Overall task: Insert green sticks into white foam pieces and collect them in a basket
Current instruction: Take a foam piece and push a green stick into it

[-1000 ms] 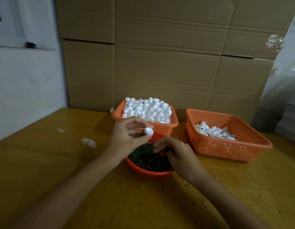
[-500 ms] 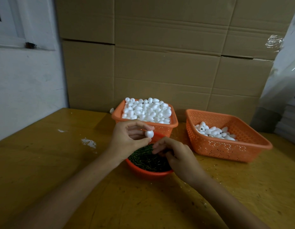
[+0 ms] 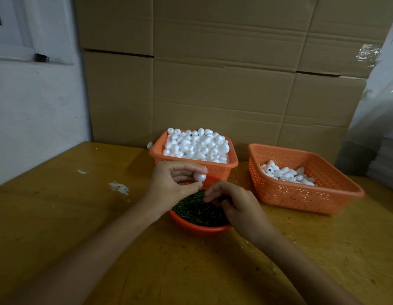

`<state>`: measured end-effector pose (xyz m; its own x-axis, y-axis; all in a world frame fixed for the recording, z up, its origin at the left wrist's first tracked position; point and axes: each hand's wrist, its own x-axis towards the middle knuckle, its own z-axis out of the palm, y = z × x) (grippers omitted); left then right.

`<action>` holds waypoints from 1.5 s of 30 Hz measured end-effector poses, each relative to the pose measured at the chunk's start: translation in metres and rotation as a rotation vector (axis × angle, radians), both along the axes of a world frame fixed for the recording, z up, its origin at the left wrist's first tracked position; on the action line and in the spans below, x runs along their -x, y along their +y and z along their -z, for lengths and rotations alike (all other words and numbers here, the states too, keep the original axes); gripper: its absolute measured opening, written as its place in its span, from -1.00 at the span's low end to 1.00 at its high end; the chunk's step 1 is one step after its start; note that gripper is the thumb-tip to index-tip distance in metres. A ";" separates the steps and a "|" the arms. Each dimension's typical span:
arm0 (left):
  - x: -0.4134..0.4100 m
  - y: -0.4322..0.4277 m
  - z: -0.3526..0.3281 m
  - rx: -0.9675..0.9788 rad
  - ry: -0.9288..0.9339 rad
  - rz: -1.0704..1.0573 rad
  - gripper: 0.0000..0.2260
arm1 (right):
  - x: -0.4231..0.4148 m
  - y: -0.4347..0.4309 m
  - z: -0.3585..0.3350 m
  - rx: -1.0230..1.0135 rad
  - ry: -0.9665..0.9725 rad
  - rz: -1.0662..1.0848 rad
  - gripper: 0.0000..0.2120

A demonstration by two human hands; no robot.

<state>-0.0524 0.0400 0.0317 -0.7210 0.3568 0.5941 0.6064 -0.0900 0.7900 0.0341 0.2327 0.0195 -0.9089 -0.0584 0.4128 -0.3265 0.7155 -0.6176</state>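
- White smear (image 3: 119, 187) on the tabletop (image 3: 59, 216), well to the left of the left hand; what it is made of cannot be made out.
- Left hand (image 3: 171, 186), raised above the near bowl. Thumb and fingers curl round a single white foam piece (image 3: 199, 177) and pinch it at the fingertips. The forearm is cut off by the lower edge of view.
- Full basket (image 3: 222, 172), orange and perforated, directly beyond the left hand. It carries a heap of foam pieces (image 3: 195, 146) rising above its rim. The hand hides part of its front wall. One stray bead (image 3: 149, 145) lies just outside its far left corner, half hidden.
- Red bowl (image 3: 197, 230), beneath and between both hands. It holds a dense mass of green sticks (image 3: 194, 211). The hands cover much of its rim, and single sticks are hard to separate in the dim light.
- Right hand (image 3: 237, 205), over the right side of the bowl. Its fingers are curled and its fingertips are drawn together just below the held foam piece. Whether they grip a stick cannot be told.
- Collecting basket (image 3: 301, 194), orange and perforated, to the right of the right hand and apart from it. A shallow layer of foam pieces (image 3: 285, 173) lies in it; any sticks in them are too small to confirm.
- Cardboard panels (image 3: 213, 84) stand beyond both hands. A pale stack (image 3: 386, 155) at far right is cut off by the frame.
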 end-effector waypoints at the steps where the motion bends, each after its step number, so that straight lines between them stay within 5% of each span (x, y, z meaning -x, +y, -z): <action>1: 0.000 0.000 0.000 0.003 0.004 0.000 -0.73 | 0.000 0.000 0.000 -0.001 0.000 -0.001 -0.47; 19: -0.002 -0.001 -0.002 0.048 0.013 -0.027 -0.73 | 0.008 0.006 0.000 0.222 0.000 -0.066 -0.50; 45: 0.003 -0.001 0.001 0.053 -0.029 -0.034 -0.73 | 0.006 0.001 0.003 0.065 0.041 0.053 -0.65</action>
<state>-0.0556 0.0390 0.0303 -0.7501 0.3622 0.5533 0.5849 -0.0270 0.8106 0.0282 0.2342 0.0160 -0.8923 0.0174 0.4511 -0.3153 0.6912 -0.6502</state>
